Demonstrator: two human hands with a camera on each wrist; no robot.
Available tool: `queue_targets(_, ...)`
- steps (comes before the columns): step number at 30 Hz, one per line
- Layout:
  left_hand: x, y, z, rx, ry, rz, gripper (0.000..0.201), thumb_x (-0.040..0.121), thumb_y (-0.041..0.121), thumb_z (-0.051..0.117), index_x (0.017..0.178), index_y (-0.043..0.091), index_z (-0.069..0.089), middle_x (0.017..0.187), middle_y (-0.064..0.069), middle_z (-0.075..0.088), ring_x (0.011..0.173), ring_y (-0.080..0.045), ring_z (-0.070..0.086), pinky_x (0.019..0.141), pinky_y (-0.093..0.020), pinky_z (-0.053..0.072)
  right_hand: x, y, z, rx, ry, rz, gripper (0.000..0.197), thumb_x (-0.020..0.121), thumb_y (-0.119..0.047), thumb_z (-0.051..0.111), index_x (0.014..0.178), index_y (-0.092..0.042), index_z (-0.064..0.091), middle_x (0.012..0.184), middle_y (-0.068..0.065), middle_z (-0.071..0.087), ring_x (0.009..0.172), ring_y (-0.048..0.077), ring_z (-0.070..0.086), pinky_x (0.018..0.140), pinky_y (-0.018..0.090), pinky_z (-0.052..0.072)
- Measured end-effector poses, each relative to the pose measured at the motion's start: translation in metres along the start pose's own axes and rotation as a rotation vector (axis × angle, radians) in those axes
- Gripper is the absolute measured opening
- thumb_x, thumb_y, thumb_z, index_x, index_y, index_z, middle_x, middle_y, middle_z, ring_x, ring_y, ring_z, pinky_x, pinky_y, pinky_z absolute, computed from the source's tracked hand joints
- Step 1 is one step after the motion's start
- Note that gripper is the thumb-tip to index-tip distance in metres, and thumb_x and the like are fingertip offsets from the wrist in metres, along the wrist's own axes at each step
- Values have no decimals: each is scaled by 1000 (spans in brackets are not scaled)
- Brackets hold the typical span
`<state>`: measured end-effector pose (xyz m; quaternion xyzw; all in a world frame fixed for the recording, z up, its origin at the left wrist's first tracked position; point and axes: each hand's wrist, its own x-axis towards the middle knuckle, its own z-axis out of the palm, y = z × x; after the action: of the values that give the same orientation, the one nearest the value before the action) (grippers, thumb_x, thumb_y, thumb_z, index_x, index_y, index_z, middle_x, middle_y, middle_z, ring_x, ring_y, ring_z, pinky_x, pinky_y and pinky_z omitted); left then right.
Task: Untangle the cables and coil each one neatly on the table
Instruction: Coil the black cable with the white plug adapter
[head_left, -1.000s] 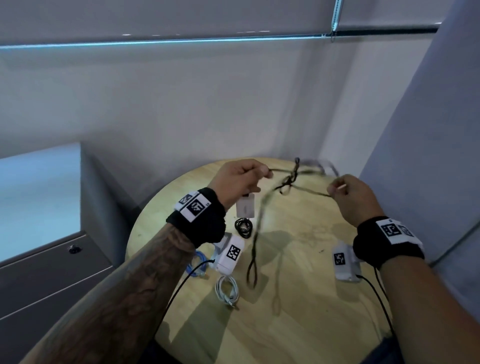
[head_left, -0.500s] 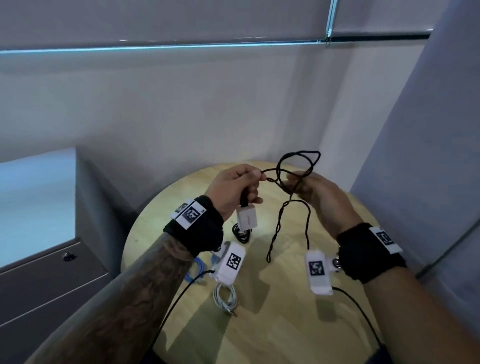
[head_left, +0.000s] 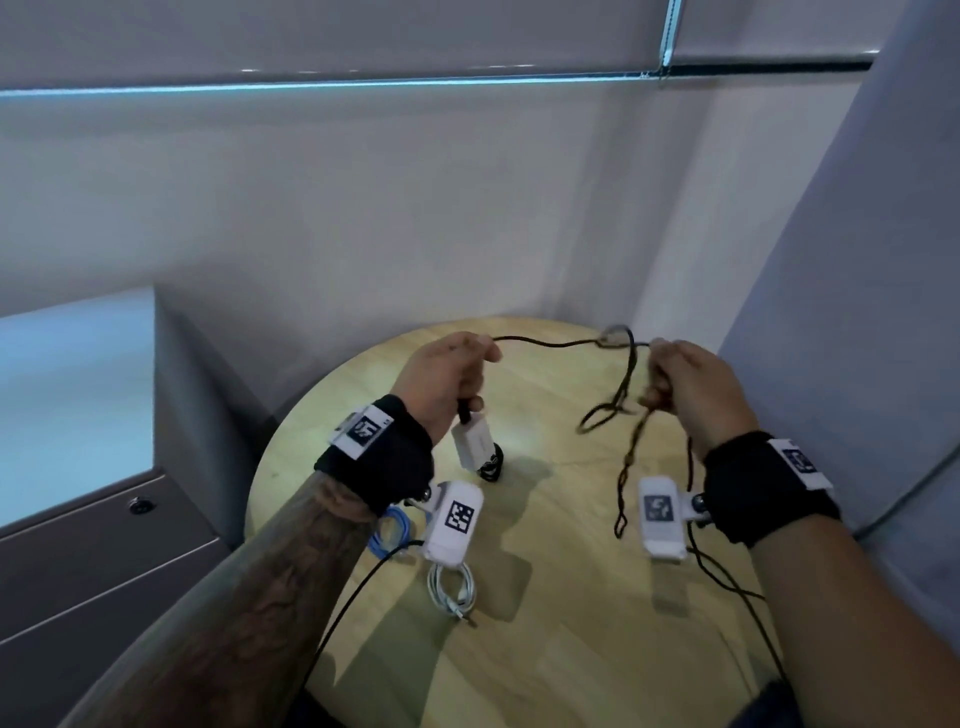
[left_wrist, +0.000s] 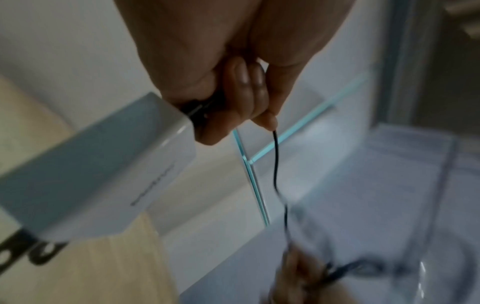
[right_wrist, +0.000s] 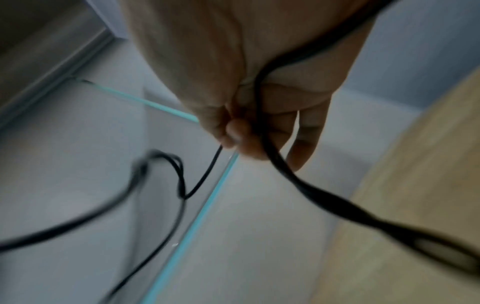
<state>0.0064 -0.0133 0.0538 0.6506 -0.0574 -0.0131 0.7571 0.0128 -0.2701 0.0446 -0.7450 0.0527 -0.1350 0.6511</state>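
A thin black cable (head_left: 550, 343) stretches in the air between my two hands above the round wooden table (head_left: 545, 623). My left hand (head_left: 447, 379) grips it near its end, where a white charger block (head_left: 472, 444) hangs below the fist (left_wrist: 241, 98). My right hand (head_left: 685, 384) pinches the cable (right_wrist: 207, 170) and holds a twisted black loop (head_left: 626, 457) that dangles toward the table. A small knot (head_left: 615, 338) sits just left of the right hand.
On the table lie a coiled white cable (head_left: 451, 587), a coiled blue cable (head_left: 392, 530) and a small black coil (head_left: 492, 465) under the charger. A grey cabinet (head_left: 104, 467) stands left. Walls close in behind and to the right.
My hands have pulled apart, the right one moving right. The big loop above them has drawn out into a nearly straight span with a small knot.
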Motion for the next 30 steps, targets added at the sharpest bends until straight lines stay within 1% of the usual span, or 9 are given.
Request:
queue_targets(9, 8, 20, -35, -554, 248, 74, 26, 94, 19, 41, 70, 16, 47, 45, 10, 23, 38, -7, 19, 42, -21, 21, 42, 74, -64, -1036, -50, 229, 29, 99, -25, 54, 91, -2, 70, 108, 25, 66, 88, 36, 59, 76, 36, 45)
queue_targets(12, 9, 28, -41, -559, 202, 66, 26, 94, 21, 40, 70, 16, 49, 46, 9, 24, 39, -7, 20, 42, -21, 24, 42, 94, -67, -1255, -191, 296, 31, 101, -28, 53, 118, -7, 68, 124, 17, 64, 105, 35, 61, 86, 39, 48)
queue_targets(14, 9, 26, -32, -442, 119, 24, 25, 95, 21, 41, 73, 16, 51, 48, 9, 25, 40, -7, 21, 42, -21, 26, 36, 87, -57, -1343, -253, 245, 27, 100, -28, 50, 105, -12, 71, 116, 13, 66, 100, 33, 61, 88, 41, 50)
queue_targets(16, 9, 22, -18, -322, 41, -17, 23, 96, 19, 42, 78, 14, 55, 49, 8, 27, 41, -7, 23, 44, -21, 27, 29, 64, -40, -1232, -173, 99, 29, 100, -31, 47, 86, -16, 67, 101, 10, 66, 93, 31, 60, 88, 40, 50)
queue_targets(18, 8, 17, -2, -240, -32, -46, 21, 97, 17, 44, 81, 11, 56, 51, 7, 30, 42, -7, 25, 46, -21, 27, 13, 35, -18, -774, -89, -106, 28, 101, -37, 51, 96, -16, 68, 100, -1, 66, 93, 22, 59, 84, 30, 44)
queue_targets(20, 6, 13, 14, -199, -97, -65, 19, 98, 16, 46, 84, 10, 57, 53, 6, 32, 43, -8, 27, 48, -22, 29, -15, -1, 9, -247, -225, -166, 33, 97, -46, 57, 108, -19, 71, 108, -12, 72, 104, 7, 63, 90, 23, 43)
queue_targets(23, 5, 14, 27, -178, -131, -65, 18, 100, 17, 46, 87, 11, 57, 57, 4, 33, 45, -9, 28, 48, -23, 31, -34, -16, 30, -37, -446, -134, 30, 99, -38, 55, 104, -12, 69, 91, -2, 76, 92, 9, 71, 98, 29, 47)
queue_targets(26, 2, 15, 26, -42, -159, -128, 24, 98, 17, 45, 74, 14, 52, 51, 4, 28, 42, -10, 21, 43, -20, 24, -31, -21, 24, 43, -304, -170, 18, 101, -18, 56, 90, -9, 66, 53, -10, 49, 46, 7, 44, 63, 36, 53)
queue_targets(30, -12, 13, 26, 23, -375, -319, 32, 92, 23, 38, 60, 20, 36, 48, 6, 19, 44, -11, 9, 44, -25, 8, -21, -19, 12, 16, -124, -253, 8, 92, -18, 70, 84, -19, 72, 56, -16, 52, 48, 1, 41, 45, 18, 35)
